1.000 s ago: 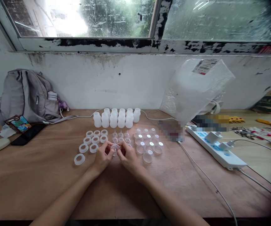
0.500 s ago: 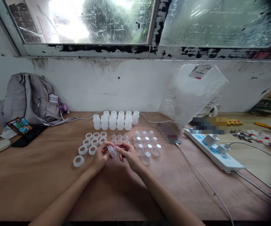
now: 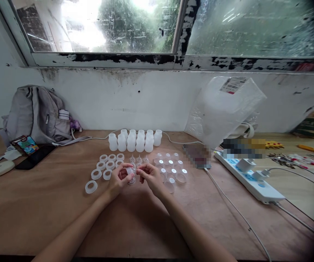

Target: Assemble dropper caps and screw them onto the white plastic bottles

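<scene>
My left hand (image 3: 120,178) is closed around a translucent ribbed bottle ring (image 3: 129,170), held tilted just above the table. Close to its right, my right hand (image 3: 150,177) has thumb and fingertips pressed together; anything between them is too small to make out. Behind and below the fingers stand several clear bottle nipples (image 3: 138,159), partly hidden by the hands. More frosted rings (image 3: 91,187) lie in slanting rows left of my left hand. Clear dome caps (image 3: 181,177) are grouped to the right of my right hand.
White, waisted bottles (image 3: 131,142) stand in rows at the back. A phone (image 3: 196,155) on a cable and a white power strip (image 3: 251,178) lie at right. A grey backpack (image 3: 36,114) and a dark phone (image 3: 34,158) are at left. A plastic bag (image 3: 225,105) leans on the wall.
The fingertips of both hands met at the ring before; now my right hand is slightly apart from it. The ring has tipped and shifted a little up in my left hand.
</scene>
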A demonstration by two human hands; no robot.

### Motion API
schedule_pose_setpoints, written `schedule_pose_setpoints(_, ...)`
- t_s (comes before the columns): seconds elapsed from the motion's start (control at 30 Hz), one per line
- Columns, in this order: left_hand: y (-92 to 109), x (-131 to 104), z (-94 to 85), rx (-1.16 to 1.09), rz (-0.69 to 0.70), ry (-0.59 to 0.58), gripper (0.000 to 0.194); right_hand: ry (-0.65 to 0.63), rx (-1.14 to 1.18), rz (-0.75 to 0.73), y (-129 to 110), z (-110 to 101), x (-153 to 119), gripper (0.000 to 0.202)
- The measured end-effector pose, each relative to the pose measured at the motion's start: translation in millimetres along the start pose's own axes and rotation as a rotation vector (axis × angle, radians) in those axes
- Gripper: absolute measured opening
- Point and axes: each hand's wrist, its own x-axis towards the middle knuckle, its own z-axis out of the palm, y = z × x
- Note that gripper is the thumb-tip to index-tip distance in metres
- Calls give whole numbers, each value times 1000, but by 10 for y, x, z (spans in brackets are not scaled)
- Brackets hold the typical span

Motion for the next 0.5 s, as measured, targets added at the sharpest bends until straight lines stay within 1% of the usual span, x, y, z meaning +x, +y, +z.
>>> schedule_pose_setpoints(0.07, 14, -13, -8, 82, 28, 8, 29, -24, -5, 20, -7, -21, 13, 17)
schedule_pose_setpoints(0.13, 61, 15, -36, 257, 82, 6, 25, -34, -13, 39, 0, -40, 29, 18)
schedule_pose_setpoints(0.2, 136, 129, -98, 456, 151, 30, 19, -7, -14, 53, 26, -56, 50, 20)
schedule_pose_setpoints(0.27, 219, 347, -206, 605, 210, 106, 21, 35, 0, 74, 66, -66, 73, 22)
schedule_pose_setpoints(0.37, 291, 800, -450, 833, 240, 248, 24, 59, 10, 106, 121, -62, 95, 25)
schedule_pose_setpoints(0.4, 290, 951, -542, 931, 220, 287, 28, 59, 10, 109, 132, -57, 96, 26)
schedule_pose_setpoints(0.43, 275, 1086, -633, 1026, 183, 299, 32, 59, 10, 109, 139, -52, 95, 27)
schedule_pose_setpoints(0.5, 209, 1290, -791, 1066, 130, 320, 38, 60, 15, 104, 140, -41, 87, 27)
